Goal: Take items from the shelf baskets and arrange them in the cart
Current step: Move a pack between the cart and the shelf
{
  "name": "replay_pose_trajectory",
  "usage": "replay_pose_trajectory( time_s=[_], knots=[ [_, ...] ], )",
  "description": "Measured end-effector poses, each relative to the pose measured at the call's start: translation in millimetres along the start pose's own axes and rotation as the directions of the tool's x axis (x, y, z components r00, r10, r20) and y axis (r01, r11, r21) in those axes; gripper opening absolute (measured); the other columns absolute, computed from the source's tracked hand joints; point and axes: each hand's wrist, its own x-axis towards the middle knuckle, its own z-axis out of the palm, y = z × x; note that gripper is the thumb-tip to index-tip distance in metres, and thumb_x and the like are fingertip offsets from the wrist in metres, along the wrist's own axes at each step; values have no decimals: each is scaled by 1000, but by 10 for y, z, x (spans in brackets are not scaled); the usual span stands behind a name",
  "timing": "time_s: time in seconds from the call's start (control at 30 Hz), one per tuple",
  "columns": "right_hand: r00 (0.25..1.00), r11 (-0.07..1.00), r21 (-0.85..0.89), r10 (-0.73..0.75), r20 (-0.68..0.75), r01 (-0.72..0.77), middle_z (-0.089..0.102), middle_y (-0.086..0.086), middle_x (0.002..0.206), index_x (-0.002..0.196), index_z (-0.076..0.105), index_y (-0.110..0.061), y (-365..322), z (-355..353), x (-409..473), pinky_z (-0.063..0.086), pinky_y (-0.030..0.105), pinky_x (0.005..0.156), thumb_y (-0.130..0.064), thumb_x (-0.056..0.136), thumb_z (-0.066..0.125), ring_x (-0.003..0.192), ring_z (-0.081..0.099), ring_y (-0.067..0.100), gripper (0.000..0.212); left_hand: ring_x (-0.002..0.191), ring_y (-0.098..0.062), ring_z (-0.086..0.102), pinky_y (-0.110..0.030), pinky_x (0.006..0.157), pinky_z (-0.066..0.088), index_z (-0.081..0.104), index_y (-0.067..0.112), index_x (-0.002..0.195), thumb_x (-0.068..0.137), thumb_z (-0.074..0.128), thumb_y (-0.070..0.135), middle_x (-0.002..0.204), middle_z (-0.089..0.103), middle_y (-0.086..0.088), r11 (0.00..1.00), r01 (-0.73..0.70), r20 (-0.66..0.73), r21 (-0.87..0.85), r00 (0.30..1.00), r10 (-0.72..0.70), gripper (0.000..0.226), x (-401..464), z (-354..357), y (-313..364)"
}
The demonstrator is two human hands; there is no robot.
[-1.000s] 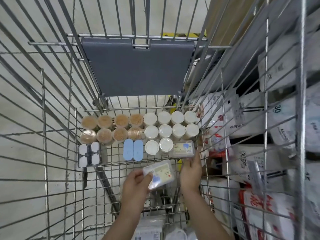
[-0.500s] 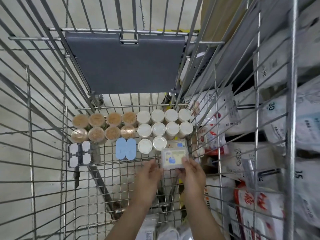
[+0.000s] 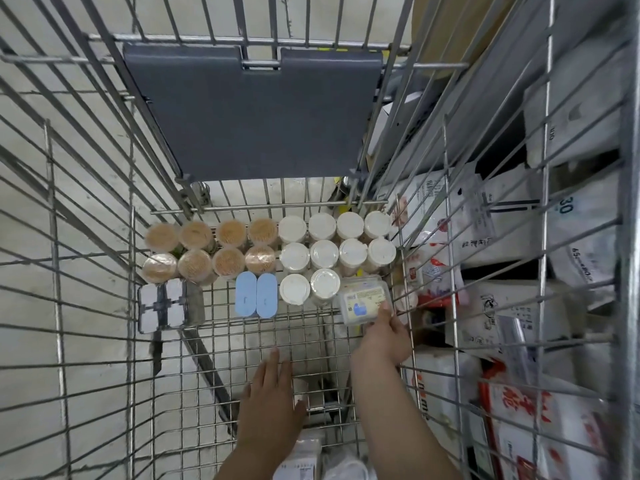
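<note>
Inside the wire cart (image 3: 304, 344), a clear plastic box with a yellow and blue label (image 3: 363, 301) sits stacked at the right wall, beside the white-lidded jars (image 3: 337, 252). My right hand (image 3: 381, 337) holds its near edge, thumb on top. With fingers straight, my left hand (image 3: 273, 393) hovers flat over the bare cart floor and holds nothing. To the left stand brown-topped jars (image 3: 211, 251), two blue cases (image 3: 256, 295) and a white-and-black pack (image 3: 162, 304).
The grey child-seat flap (image 3: 256, 112) hangs at the cart's far end. Outside the right wall, shelf baskets hold white and red-printed bags (image 3: 485, 258). More packages (image 3: 304, 459) lie at the cart's near end below my arms.
Both hands carried the clear box forward and right onto the other box at the cart's wall. My left hand then let go and drew back toward me, opening flat.
</note>
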Motion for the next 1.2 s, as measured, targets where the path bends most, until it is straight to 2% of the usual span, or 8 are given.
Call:
replay_pose_trajectory(
  time_s=[0.2, 0.37, 0.53, 0.8, 0.9, 0.97, 1.07, 1.2],
  knots=[
    [992, 991, -60, 124, 5, -123, 61, 4, 80, 96, 63, -3, -47, 65, 34, 46, 24, 60, -17, 91, 64, 70, 58, 17, 14, 148, -20, -5, -38, 118, 13, 0, 21, 152, 97, 37, 48, 159, -18, 0, 1000, -6, 17, -15, 1000, 6, 72, 13, 46, -70],
    [949, 961, 0, 272, 157, -276, 63, 13, 96, 108, 59, -2, -51, 14, -7, 52, 34, 79, -15, 97, 56, 93, 62, 25, 17, 147, -19, -4, -37, 119, 13, 0, 23, 152, 96, 40, 46, 159, -17, 0, 999, -34, 9, -13, 999, 34, 73, 10, 57, -101],
    [961, 975, -76, 219, 171, -208, 62, 18, 113, 116, 58, 0, -99, 64, 21, 52, 35, 87, -12, 100, 50, 106, 62, 31, 22, 147, -18, -5, -37, 117, 14, 0, 24, 153, 97, 39, 46, 159, -18, 2, 999, -47, 23, 4, 999, 47, 72, 5, 26, -132],
    [948, 920, -334, 270, 168, -203, 56, 11, 79, 89, 51, -5, -149, -77, -6, 55, 39, 71, -33, 101, 45, 67, 57, 22, 30, 145, -18, 18, -33, 114, 29, 14, 18, 152, 98, 43, 35, 161, 7, -1, 992, -72, 22, -99, 997, 75, 63, 13, -113, -172],
    [930, 818, -575, 205, 304, 8, 53, 13, 80, 78, 52, -7, -138, -358, -206, 39, 31, 62, -24, 98, 44, 65, 47, 20, 27, 133, -20, 39, -30, 106, 37, 27, 16, 149, 99, 44, 32, 152, 34, -4, 984, -61, 28, -165, 997, 67, 55, -66, -290, -175],
    [876, 727, -638, 107, 471, 254, 56, 10, 94, 96, 59, -10, -119, -631, -413, 40, 31, 70, -24, 100, 44, 79, 51, 20, 21, 124, -19, 50, -29, 102, 41, 35, 18, 145, 98, 46, 31, 146, 44, -4, 981, -56, 31, -185, 998, 62, 50, -185, -438, -187],
    [731, 560, -597, -22, 682, 574, 63, 4, 112, 118, 60, -10, -224, -1098, -772, 42, 25, 86, -21, 101, 46, 106, 60, 20, 25, 122, -19, 52, -25, 95, 41, 41, 18, 142, 98, 46, 31, 143, 47, -4, 985, -80, 17, -156, 996, 84, 46, -459, -666, -204],
    [581, 340, -517, -115, 806, 785, 63, 1, 107, 118, 60, -11, -489, -1667, -1180, 47, 28, 80, -19, 99, 47, 95, 61, 19, 24, 118, -17, 56, -23, 89, 42, 47, 21, 139, 98, 48, 31, 141, 51, 1, 982, -142, -58, -127, 989, 135, 42, -1031, -943, -221]
  ],
)
